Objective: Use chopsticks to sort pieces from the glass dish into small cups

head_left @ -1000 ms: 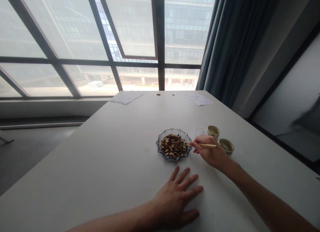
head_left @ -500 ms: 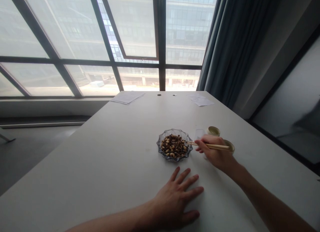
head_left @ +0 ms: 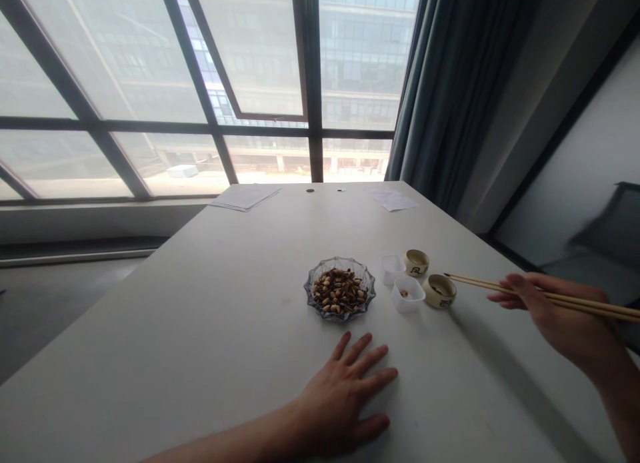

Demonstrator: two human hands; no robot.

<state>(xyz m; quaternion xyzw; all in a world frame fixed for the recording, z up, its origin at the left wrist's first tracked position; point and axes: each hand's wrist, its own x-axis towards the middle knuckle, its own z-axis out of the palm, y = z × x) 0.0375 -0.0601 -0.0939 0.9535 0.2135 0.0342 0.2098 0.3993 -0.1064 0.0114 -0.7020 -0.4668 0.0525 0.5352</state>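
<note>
Rightward, toward the desk's [head_left: 200, 316] right edge, the right hand [head_left: 565, 310] has its grip closed round chopsticks [head_left: 475, 281], their tips near a cup [head_left: 440, 298] holding dark bits [head_left: 437, 290]. The left hand [head_left: 345, 391] lies open; nuts [head_left: 340, 292] fill a glass bowl [head_left: 371, 296], small pieces [head_left: 404, 294] a plastic tub's [head_left: 409, 306] bottom.

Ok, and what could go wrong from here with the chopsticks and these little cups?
The chopsticks have their tips close to the rim of the nearer patterned cup, so a slip of the right hand might knock it. That cup sits right beside the nearer clear tub, so a bump could shift both. The left hand lies with fingers spread just short of the glass bowl; sliding forward, it might nudge the bowl and spill some of its mix.
</note>
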